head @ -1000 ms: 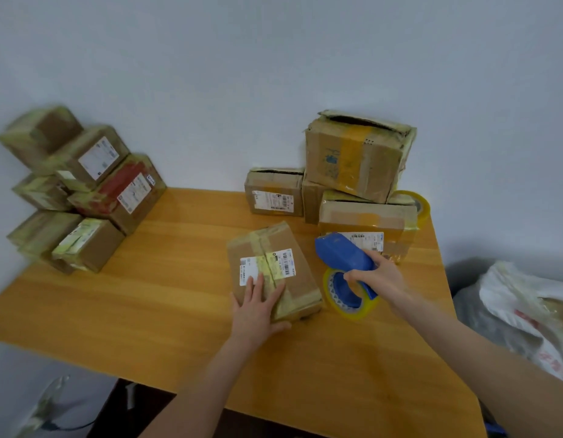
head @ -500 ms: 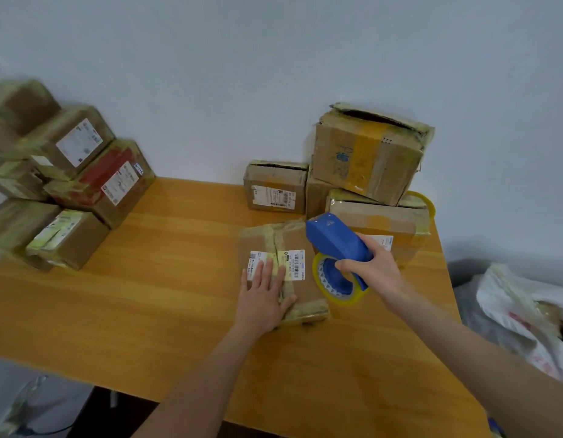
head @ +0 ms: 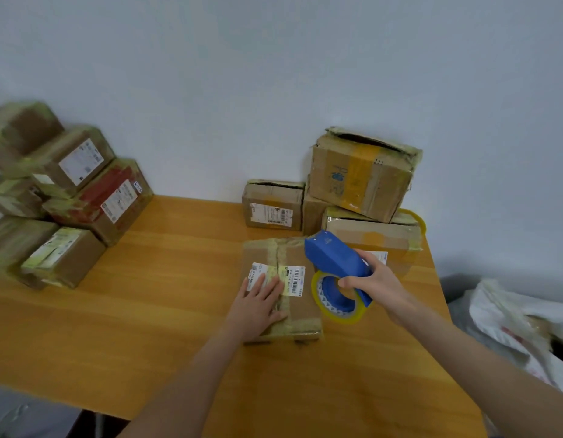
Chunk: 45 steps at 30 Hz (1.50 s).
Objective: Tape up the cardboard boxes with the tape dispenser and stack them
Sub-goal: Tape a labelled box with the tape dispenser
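1. On the left of the table (head: 147, 311), taped boxes (head: 68, 197) sit in a pile. I think these are done.
2. Near the middle, one box (head: 293, 298) lies flat on the table. It has some tape on it. The left hand (head: 258, 303) rests flat on its top, fingers straight, to hold it down.
3. Just right of it, the right hand (head: 375, 279) wraps round the blue dispenser (head: 334, 263), which hangs by the box's right edge. Taping looks about to start.
4. At the back right, more boxes (head: 362, 175) wait. The top one gapes open. These look left to do.
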Motion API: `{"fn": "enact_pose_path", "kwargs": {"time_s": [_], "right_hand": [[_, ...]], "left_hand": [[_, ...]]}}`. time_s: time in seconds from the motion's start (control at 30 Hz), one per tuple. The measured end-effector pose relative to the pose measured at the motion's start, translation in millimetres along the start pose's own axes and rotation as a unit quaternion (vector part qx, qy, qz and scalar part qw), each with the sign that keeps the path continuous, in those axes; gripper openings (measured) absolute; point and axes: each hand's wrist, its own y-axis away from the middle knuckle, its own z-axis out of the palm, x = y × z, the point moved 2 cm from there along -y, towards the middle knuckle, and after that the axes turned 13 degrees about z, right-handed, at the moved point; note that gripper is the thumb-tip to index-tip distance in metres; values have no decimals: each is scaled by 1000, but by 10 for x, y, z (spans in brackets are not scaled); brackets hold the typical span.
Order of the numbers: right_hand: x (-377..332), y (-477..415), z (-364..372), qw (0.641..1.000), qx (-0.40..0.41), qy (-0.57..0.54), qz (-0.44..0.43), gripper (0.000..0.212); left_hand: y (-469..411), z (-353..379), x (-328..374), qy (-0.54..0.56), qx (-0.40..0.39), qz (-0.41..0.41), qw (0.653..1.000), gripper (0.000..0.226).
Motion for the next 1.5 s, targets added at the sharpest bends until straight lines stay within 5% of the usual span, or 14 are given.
{"fn": "enact_pose_path", "kwargs": {"time_s": [0.1,0.17,0.23,0.3,0.37,0.57,0.8,1.0,1.27,1.4,1.5], "right_hand": [[3,32,-101,1000,-17,-7,22,53],[0,85,-176,999,-38,-20,19,61],[8,149,-259,997,-69,-41,9,71],[37,183,-345,993,-101,-56,1,80],[72,200,-403,990,-127,-62,-3,85],[108,270,-387,984,-168,-52,-4,86],[95,288,-323,983,-181,-12,-4,87],[109,283,-300,982,-189,-2,2,88],[40,279,-261,985,-168,41,-8,81],[-28,296,-209,983,-130,126,-38,61],[-64,283,-147,970,-99,210,-74,59]], "left_hand": [[38,-137,61,64,36,-24,997,81],[43,-240,177,207,146,-73,965,56],[69,-419,299,431,248,-140,856,39],[85,-613,405,642,248,-171,705,33],[87,-771,473,747,209,-173,607,42],[126,-1044,690,802,171,-178,543,61],[142,-1138,821,760,173,-190,597,46],[204,-1059,746,774,188,-177,578,18],[255,-1025,678,797,172,-213,538,50],[313,-996,606,712,187,-231,636,32],[335,-943,549,666,220,-250,668,15]]}}
